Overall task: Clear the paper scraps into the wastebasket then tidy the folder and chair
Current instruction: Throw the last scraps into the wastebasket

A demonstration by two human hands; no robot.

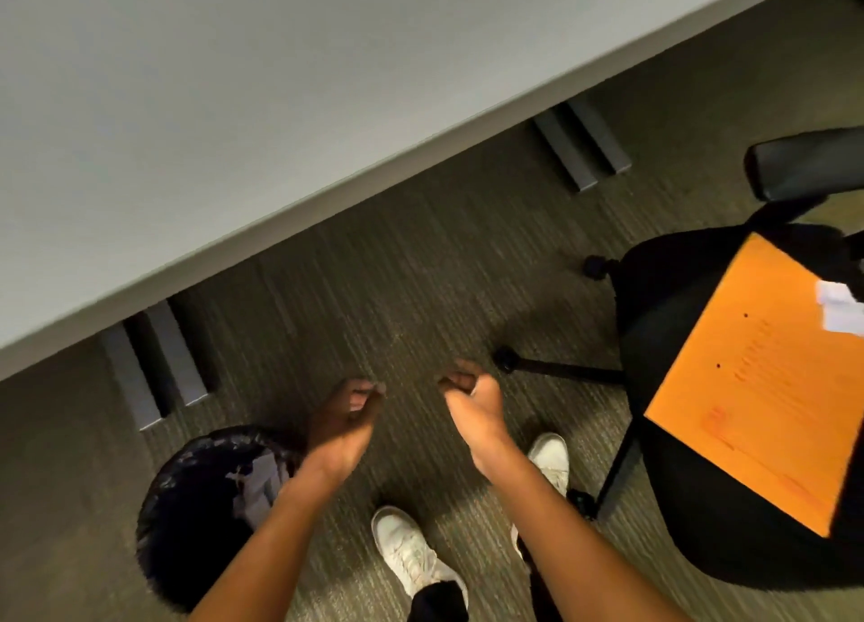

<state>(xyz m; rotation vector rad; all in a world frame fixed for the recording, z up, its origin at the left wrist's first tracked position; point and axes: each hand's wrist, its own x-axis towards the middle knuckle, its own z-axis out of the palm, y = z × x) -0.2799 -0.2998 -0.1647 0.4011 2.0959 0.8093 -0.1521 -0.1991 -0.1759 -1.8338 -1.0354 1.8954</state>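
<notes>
A pale grey tabletop [210, 121] fills the upper left, its front edge running on a slant from lower left to upper right; below that edge lies a dark ribbed carpet floor [402, 285]; two grey table feet [156, 364] [582, 147] show under the edge, one toward each end. To the right of the tabletop stands one black office chair [692, 313] with one armrest [809, 163] in view and castor legs spread on the carpet; on its seat lies one orange folder [766, 388], flat, its long axis running from the chair's near edge up toward the tabletop, tilted a little to the left; one white paper scrap [839, 306] rests on the folder's far right corner, cut by the frame edge. Below the tabletop's left end sits one round black wastebasket [196, 504] with a dark liner and pale paper pieces inside. Two white shoes [411, 551] [551, 458] stand on the carpet between wastebasket and chair. Two bare hands hover in front of the tabletop edge, apart from each other; the left hand [346, 420], just beside the wastebasket rim, has its fingers loosely curled with nothing visible in it; the right hand [472, 404] is likewise loosely curled; whether it pinches anything small I cannot tell.
</notes>
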